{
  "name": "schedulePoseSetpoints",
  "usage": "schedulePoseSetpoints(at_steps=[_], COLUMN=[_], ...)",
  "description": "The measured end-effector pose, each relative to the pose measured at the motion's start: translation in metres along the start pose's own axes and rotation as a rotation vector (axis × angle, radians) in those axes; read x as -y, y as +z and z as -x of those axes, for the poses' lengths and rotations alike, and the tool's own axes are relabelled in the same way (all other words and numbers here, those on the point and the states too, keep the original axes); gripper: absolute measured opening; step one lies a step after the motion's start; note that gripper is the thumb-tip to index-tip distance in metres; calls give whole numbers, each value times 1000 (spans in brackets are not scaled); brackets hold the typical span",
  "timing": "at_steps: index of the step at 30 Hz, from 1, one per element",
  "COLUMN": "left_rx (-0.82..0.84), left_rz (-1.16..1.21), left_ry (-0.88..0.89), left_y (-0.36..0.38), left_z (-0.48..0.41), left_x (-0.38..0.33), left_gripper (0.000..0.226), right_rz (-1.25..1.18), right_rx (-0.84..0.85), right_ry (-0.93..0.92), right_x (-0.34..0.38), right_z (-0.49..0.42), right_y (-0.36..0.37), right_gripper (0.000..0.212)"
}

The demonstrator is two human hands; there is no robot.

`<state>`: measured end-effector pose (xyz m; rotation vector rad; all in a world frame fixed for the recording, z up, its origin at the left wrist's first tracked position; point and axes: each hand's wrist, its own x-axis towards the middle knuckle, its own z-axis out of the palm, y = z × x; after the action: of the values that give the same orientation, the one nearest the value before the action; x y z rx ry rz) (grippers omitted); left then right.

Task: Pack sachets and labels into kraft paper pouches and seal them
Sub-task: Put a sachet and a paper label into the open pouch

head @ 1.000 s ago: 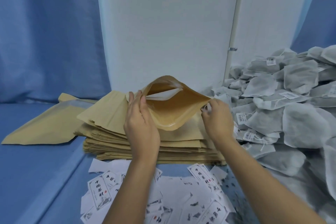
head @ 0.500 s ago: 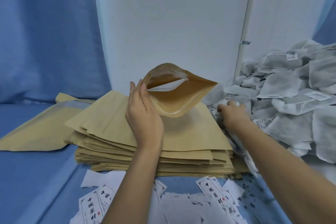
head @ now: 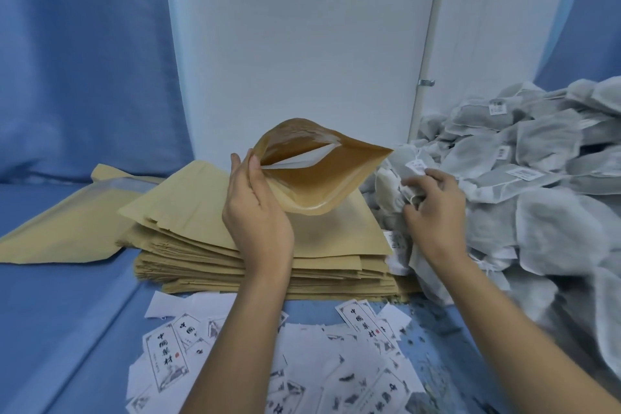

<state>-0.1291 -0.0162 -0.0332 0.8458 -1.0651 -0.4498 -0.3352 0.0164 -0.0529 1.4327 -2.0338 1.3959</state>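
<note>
Blue tabletop [head: 67,312] up front, printed labels [head: 361,318] scattered across its near edge. Just beyond sits the stack of flat kraft pouches [head: 188,245]. Above it the left hand [head: 258,222] pinches one open pouch [head: 322,178] by its side edge, mouth gaping towards the right. Beside that mouth, the right hand [head: 433,212] curls its fingers round a sachet [head: 389,191] at the edge of the grey sachet pile [head: 537,195]. Behind stand a white panel [head: 302,44] and a blue curtain [head: 84,60].
</note>
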Motion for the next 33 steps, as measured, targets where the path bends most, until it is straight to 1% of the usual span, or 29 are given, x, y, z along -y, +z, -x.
schedulePoseSetpoints(at_steps=[3,7,10,12,14,17,20,22,24,27,30,33], left_rx=[-13,7,11,0,-10,-21,-27,-39,-57,-89,-98,-79], left_rz=[9,42,50,38,33,24,9,-1,-8,-1,10,27], left_ry=[6,-20,-52,-71,-86,-93,-116,-132,-133,-138,-153,-158], left_y=[-10,-27,-39,-47,-54,-63,-70,-73,-76,-77,-75,-73], left_z=[9,23,35,41,44,47,44,42,41,40,41,42], left_x=[-10,-18,-21,-23,-26,-31,-33,-34,-35,-36,-37,-38], left_gripper=[39,39,39,38,38,39,41,44,46,47,48,48], right_rz=[-4,135,233,219,218,312,191,191,213,257,348,448], right_rx=[-26,-67,50,82,56,-1,-100,-112,-60,43,102,146], right_ry=[-33,-43,65,141,170,163,155,110,109,169,225,205], right_x=[12,21,24,28,34,40,46,48,48,42,35,29], right_z=[18,51,68,72,73,78,83,86,86,85,84,87], right_y=[-10,-13,-13,-17,-21,-24,-27,-26,-23,-20,-18,-16], right_gripper=[38,35,31,28,25,32,35,32,36,48,57,66])
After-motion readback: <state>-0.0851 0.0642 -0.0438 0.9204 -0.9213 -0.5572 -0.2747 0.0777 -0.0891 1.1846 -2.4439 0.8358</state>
